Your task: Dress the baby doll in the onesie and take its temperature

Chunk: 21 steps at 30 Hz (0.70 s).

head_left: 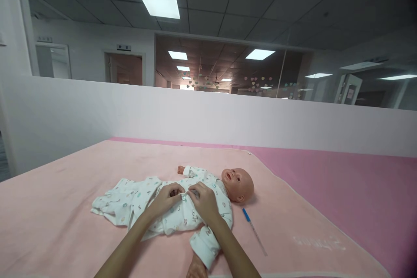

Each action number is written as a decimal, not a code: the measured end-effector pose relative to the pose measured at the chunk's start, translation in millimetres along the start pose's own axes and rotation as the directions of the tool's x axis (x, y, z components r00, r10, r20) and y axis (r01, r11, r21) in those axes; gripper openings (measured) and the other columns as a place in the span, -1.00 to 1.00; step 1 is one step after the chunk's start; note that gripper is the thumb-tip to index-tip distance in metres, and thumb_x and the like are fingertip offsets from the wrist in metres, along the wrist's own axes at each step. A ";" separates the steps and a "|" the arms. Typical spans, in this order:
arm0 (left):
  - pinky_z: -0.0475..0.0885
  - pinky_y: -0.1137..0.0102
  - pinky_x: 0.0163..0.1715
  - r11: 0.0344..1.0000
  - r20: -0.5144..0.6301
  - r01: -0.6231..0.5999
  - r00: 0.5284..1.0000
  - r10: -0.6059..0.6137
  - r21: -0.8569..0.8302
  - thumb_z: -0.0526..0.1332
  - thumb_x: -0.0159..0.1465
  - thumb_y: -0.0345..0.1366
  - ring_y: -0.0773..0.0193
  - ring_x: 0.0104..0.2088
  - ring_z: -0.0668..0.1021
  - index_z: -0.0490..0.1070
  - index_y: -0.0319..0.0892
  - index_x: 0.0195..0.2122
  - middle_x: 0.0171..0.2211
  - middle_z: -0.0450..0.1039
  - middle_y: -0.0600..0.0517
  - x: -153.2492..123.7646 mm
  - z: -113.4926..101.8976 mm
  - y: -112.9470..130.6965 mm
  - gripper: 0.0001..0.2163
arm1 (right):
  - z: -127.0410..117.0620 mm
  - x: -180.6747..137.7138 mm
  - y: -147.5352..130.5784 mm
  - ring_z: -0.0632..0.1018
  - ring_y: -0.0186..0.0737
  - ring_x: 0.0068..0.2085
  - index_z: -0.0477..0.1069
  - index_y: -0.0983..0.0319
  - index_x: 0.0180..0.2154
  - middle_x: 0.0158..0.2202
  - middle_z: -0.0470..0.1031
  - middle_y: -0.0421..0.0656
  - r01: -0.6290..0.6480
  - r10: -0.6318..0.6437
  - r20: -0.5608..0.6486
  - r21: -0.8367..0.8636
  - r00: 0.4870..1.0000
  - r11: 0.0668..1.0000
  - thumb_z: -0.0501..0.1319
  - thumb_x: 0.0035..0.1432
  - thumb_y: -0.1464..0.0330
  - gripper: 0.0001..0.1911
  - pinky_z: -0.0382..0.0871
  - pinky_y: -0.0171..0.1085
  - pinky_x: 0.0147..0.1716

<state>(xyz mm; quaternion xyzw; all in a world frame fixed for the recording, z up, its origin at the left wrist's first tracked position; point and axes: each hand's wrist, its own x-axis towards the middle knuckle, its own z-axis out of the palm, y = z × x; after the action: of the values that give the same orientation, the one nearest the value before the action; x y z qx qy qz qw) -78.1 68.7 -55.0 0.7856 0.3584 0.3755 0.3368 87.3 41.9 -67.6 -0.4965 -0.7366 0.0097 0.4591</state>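
A baby doll point(241, 184) lies on its back, its head to the right, dressed in a white patterned baby outfit point(182, 219). Over the doll's belly, my left hand point(167, 197) pinches the front edge of the outfit. Just to its right, my right hand point(203, 200) pinches the same edge, fingertips close to the left ones. A small round fastener point(184, 197) shows on the cloth below the fingertips. The outfit's legs spread flat to the left. One doll hand point(197, 268) pokes from the near sleeve, partly beside my right forearm.
A thin stick with a blue end point(246, 215), perhaps a thermometer or pen, lies right of the doll. Under everything is a pink blanket point(299, 221) on a darker pink surface point(358, 191). A white low wall point(208, 117) stands behind.
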 end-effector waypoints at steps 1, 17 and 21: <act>0.15 0.47 -0.45 1.000 -0.003 0.002 1.000 -0.002 -0.003 0.10 0.09 -0.25 0.35 -0.46 0.27 0.38 -0.24 -0.43 -0.52 0.26 0.09 -0.2 0.0 0.5 -0.83 | 0.2 0.2 0.1 0.45 -0.36 -0.35 0.39 0.17 -0.39 -0.38 0.45 -0.25 0.001 -0.001 0.001 0.003 1.000 1.000 0.11 0.09 0.37 -0.91 0.24 -0.40 -0.33; 0.16 0.48 -0.47 1.000 -0.009 -0.019 1.000 0.019 0.003 0.08 0.11 -0.24 0.35 -0.47 0.28 0.38 -0.22 -0.42 -0.51 0.28 0.08 -1.4 0.2 1.6 -0.83 | -1.6 -0.5 0.2 0.43 -0.35 -0.36 0.38 0.17 -0.38 -0.39 0.44 -0.25 0.009 -0.009 0.012 0.003 1.000 1.000 0.09 0.11 0.36 -0.90 0.24 -0.39 -0.36; 0.16 0.49 -0.47 1.000 -0.012 -0.029 1.000 0.029 -0.003 0.08 0.10 -0.26 0.36 -0.47 0.28 0.38 -0.21 -0.43 -0.52 0.27 0.09 -1.3 0.3 1.1 -0.84 | -2.2 -0.7 -0.6 0.43 -0.36 -0.37 0.38 0.17 -0.38 -0.38 0.44 -0.25 0.014 -0.014 0.008 0.001 1.000 1.000 0.09 0.11 0.35 -0.90 0.24 -0.39 -0.35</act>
<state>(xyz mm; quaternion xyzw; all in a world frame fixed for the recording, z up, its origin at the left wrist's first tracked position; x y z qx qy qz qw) -78.2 66.9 -54.7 0.7880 0.3483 0.3854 0.3304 88.4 40.1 -66.5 -0.4912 -0.7417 0.0089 0.4566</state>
